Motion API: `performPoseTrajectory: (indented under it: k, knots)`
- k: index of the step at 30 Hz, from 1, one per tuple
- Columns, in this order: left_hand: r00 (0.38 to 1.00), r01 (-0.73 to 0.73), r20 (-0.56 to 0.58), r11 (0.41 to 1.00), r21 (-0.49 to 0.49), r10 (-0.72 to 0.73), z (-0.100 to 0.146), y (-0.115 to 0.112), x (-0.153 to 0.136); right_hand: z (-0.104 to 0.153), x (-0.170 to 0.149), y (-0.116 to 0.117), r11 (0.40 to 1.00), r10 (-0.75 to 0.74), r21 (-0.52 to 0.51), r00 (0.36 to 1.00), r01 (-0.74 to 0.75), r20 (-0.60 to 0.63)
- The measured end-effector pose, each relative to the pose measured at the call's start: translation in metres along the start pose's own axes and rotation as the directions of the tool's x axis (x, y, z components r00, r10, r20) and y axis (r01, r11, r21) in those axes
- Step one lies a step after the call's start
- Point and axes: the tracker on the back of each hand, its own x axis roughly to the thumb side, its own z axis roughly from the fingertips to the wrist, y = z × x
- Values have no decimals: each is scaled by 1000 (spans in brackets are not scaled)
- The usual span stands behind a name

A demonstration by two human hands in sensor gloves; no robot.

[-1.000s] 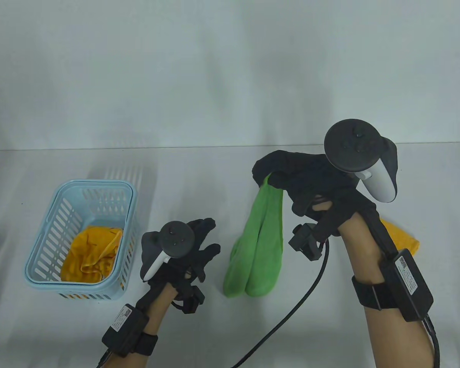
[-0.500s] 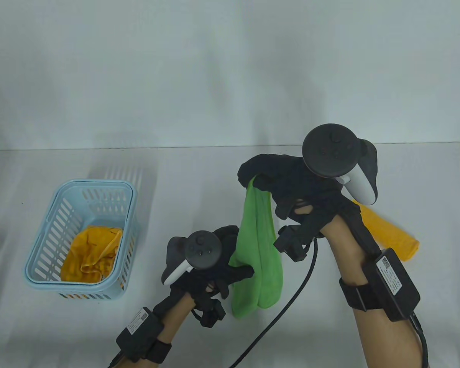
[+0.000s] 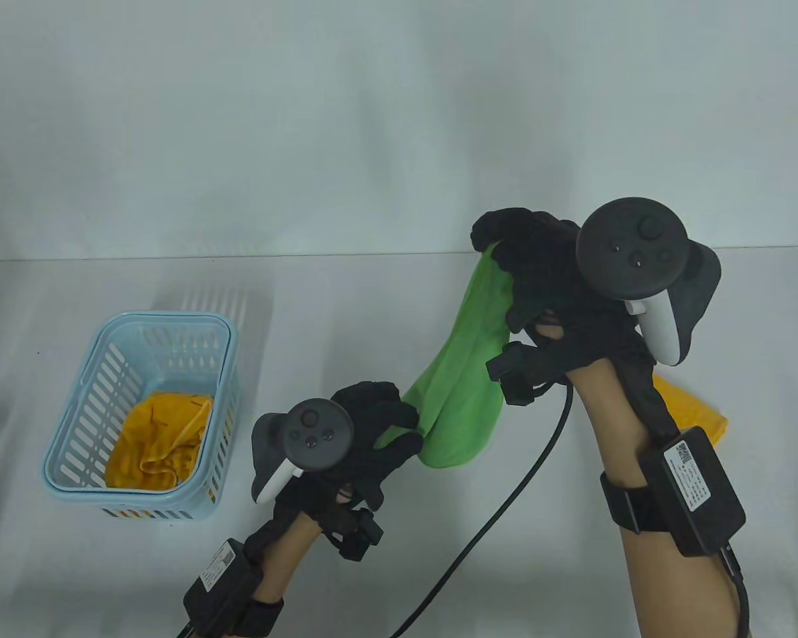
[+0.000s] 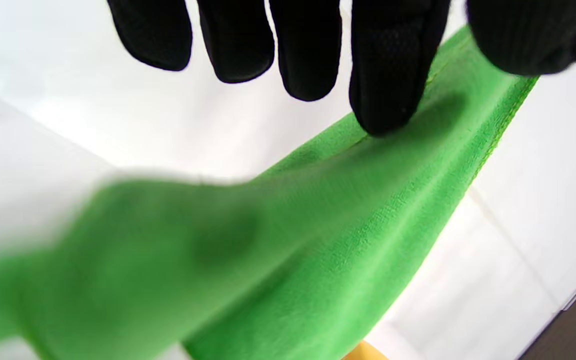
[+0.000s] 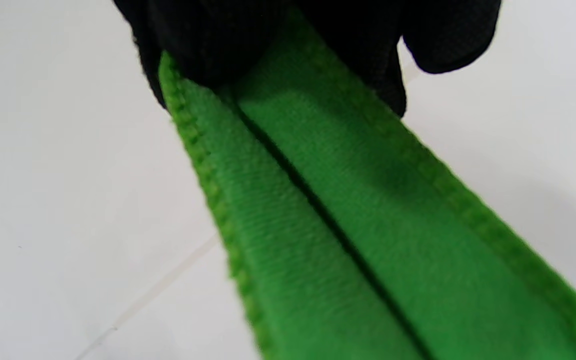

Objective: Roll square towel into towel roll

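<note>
A green towel (image 3: 469, 372) hangs folded lengthwise above the table, stretched between my two hands. My right hand (image 3: 505, 239) pinches its upper end, raised at the back right; the right wrist view shows the doubled green towel (image 5: 348, 225) running out from under the curled fingers (image 5: 248, 45). My left hand (image 3: 389, 425) holds the lower end near the table's middle. In the left wrist view one fingertip (image 4: 385, 107) and the thumb (image 4: 523, 40) pinch the green towel (image 4: 318, 235), while the other fingers stay straight and off it.
A light blue slotted basket (image 3: 73, 432) at the left holds a crumpled yellow towel (image 3: 156, 438). Another yellow towel (image 3: 695, 412) lies on the white table behind my right forearm. A black cable (image 3: 505, 505) runs across the table toward the front edge.
My right hand has risen and moved back and right with the towel's top end. My left hand has taken hold of the lower end, and the towel now stretches slantwise between them.
</note>
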Motion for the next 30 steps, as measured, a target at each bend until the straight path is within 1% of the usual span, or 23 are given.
performPoseTrajectory:
  k: [3, 7, 9, 13, 16, 17, 19, 21, 24, 28, 30]
  knots:
    - [997, 20, -74, 999, 46, -17, -2, 0, -10, 3, -1, 1, 999, -21, 43, 1000, 21, 9]
    - [988, 45, -145, 999, 5, -43, -7, -13, -25, 3, -3, 1, 997, -22, 69, 1000, 21, 10]
    - [988, 59, -137, 997, -47, -65, -9, -23, -25, 4, -4, 1, 997, -22, 71, 1000, 22, 4]
    - [992, 97, -72, 984, -147, -108, -10, -42, -14, 5, -6, 2, 997, -12, 73, 1000, 12, -1]
    - [991, 115, -38, 966, -232, -127, -10, -59, -9, 5, -6, 3, 997, -13, 76, 1000, 13, -4]
    - [990, 127, -25, 953, -274, -139, -10, -66, -8, 5, -6, 3, 997, -17, 79, 1000, 17, -5]
    - [986, 154, -13, 935, -319, -167, -11, -77, -8, 6, -5, 5, 997, -15, 77, 1000, 15, -4]
    - [981, 179, -13, 929, -325, -193, -10, -81, -9, 6, -3, 6, 997, -8, 77, 1000, 9, -4]
    - [977, 193, -21, 928, -319, -210, -10, -80, -10, 5, -3, 7, 997, 0, 71, 1000, 1, -10]
    - [976, 183, -64, 942, -281, -209, -9, -73, -15, 4, -5, 8, 998, 14, 62, 1000, -12, -23]
    - [974, 170, -106, 956, -241, -200, -10, -63, -20, 4, -9, 6, 999, 10, 52, 999, -8, -37]
